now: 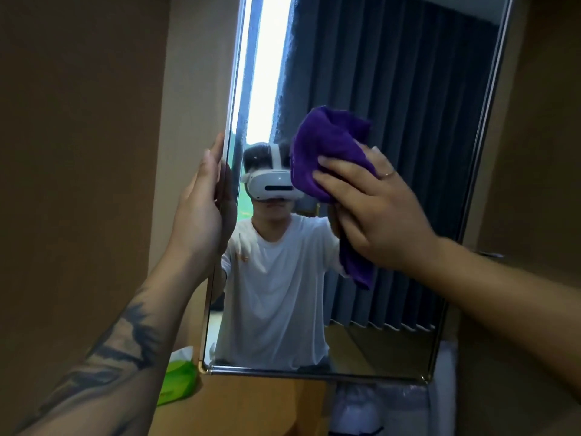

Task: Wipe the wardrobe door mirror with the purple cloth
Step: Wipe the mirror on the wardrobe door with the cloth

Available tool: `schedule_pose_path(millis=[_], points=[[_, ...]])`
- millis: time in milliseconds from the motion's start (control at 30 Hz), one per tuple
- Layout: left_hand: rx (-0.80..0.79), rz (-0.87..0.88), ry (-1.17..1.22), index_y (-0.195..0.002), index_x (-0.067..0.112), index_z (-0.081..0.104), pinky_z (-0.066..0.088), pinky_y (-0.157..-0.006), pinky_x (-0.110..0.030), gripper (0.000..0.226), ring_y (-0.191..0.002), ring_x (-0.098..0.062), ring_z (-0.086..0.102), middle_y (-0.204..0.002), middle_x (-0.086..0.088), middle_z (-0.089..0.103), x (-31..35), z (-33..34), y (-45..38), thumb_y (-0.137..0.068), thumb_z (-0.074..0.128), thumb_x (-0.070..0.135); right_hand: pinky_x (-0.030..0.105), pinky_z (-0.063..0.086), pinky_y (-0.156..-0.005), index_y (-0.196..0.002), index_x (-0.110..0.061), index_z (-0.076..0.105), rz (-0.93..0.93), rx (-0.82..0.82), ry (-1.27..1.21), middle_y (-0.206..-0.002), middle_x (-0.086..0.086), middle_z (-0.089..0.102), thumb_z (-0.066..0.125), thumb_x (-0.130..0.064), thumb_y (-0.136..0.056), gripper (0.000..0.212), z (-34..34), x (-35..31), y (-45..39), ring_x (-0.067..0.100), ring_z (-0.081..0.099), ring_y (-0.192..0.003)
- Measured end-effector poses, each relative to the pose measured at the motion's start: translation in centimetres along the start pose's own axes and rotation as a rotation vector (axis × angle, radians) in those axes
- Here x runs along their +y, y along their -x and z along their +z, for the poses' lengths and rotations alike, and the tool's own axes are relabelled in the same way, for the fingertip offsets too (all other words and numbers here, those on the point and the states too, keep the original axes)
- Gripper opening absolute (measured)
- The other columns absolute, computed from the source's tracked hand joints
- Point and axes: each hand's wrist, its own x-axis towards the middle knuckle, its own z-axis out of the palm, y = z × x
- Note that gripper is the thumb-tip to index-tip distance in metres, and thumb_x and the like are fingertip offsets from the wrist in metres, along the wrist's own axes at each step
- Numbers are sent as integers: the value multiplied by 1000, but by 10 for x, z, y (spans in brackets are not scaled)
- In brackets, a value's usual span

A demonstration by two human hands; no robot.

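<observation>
1. The mirror point(393, 215) fills the middle of the view, set in a thin metal frame point(234, 105) on a brown door that stands open toward the camera.
2. The left hand point(201, 212) grips the mirror's left edge about halfway up: the palm lies against the frame, and the fingers wrap round onto the glass side.
3. The left forearm rises from the lower left and bears a dark tattoo.
4. The right hand point(374, 212) presses the cloth point(327, 152) flat on the glass in the mirror's middle, a little above the level of the left hand.
5. Its fingers are spread and fairly straight over the cloth, pointing up and left; a ring shows on one finger.
6. The cloth is purple and bunched. Most of it bulges above and left of the fingers, and a loose tail hangs down below the palm.
7. The glass reflects a person in a white T-shirt and white headset, dark pleated curtains and a bright strip of window.
8. A green pack point(179, 379) lies on a wooden surface below the mirror's lower left corner.
</observation>
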Motion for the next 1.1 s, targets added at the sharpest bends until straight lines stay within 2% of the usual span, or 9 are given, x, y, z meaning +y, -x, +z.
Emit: schedule_pose_path(millis=[67, 200, 267, 400, 500, 600, 800, 1000, 1100], points=[[-28, 6, -32, -145, 29, 54, 38, -95, 3, 40, -99, 31, 51, -98, 48, 53, -3, -3, 1, -111, 33, 36, 66, 26, -120, -143, -13, 61, 25, 10, -11, -152, 8, 54, 53, -23, -98, 47, 9, -27, 8, 45, 38, -147], [-104, -63, 13, -141, 43, 57, 33, -121, -29, 39, -127, 13, 51, -127, 37, 60, -6, -13, 1, -109, 35, 49, 61, 28, -122, -141, -19, 62, -568, -183, 18, -148, 5, 59, 55, -21, -102, 40, 12, -29, 16, 41, 41, -147], [-96, -58, 41, -140, 40, 58, 33, -121, -28, 39, -128, 12, 51, -127, 38, 61, -5, -12, 2, -109, 36, 47, 62, 33, -118, -139, -18, 65, -492, -122, 30, -146, 7, 61, 58, -20, -100, 40, 10, -9, -2, 40, 47, -143], [-64, 33, -2, -148, 21, 50, 41, -93, 1, 42, -104, 27, 55, -114, 35, 59, -4, -3, 5, -113, 28, 30, 65, 30, -117, -140, -11, 63, -25, 53, 4, -150, 9, 57, 54, -20, -97, 45, 6, -12, -23, 46, 44, -142], [-126, -3, 37, -149, 30, 48, 32, -121, -28, 44, -140, -2, 45, -150, 11, 52, -6, -9, 7, -112, 27, 38, 65, 28, -120, -136, -13, 67, -274, -30, -33, -144, 9, 62, 56, -23, -98, 41, 21, -43, -3, 45, 43, -144], [-143, -50, 87, -145, 40, 51, 33, -123, -41, 44, -143, -9, 45, -151, 11, 52, -8, -15, 5, -110, 26, 47, 60, 28, -123, -137, -17, 65, -624, -181, -23, -141, 6, 64, 54, -24, -101, 38, 17, -37, -7, 40, 46, -143], [-209, -94, 190, -131, 38, 62, 23, -115, -28, 46, -146, -17, 39, -143, 7, 53, -9, -16, 2, -110, 23, 48, 65, 27, -120, -138, -13, 65, -113, 36, -5, -146, 8, 61, 55, -26, -99, 43, 22, -46, -24, 44, 44, -143], [-144, -34, 107, -142, 36, 58, 47, -107, -21, 48, -118, 9, 61, -127, 26, 67, -11, -17, 1, -109, 24, 49, 58, 29, -122, -133, -20, 69, -671, -154, -28, -138, 3, 67, 52, -24, -101, 37, 34, -67, -1, 39, 53, -137], [-226, -96, 161, -147, 32, 52, 43, -116, -41, 49, -132, -14, 58, -143, 4, 61, -7, -22, 2, -110, 25, 49, 60, 31, -120, -136, -16, 67, -365, -25, 13, -143, 7, 63, 54, -26, -100, 39, 24, -48, -23, 40, 50, -139]])
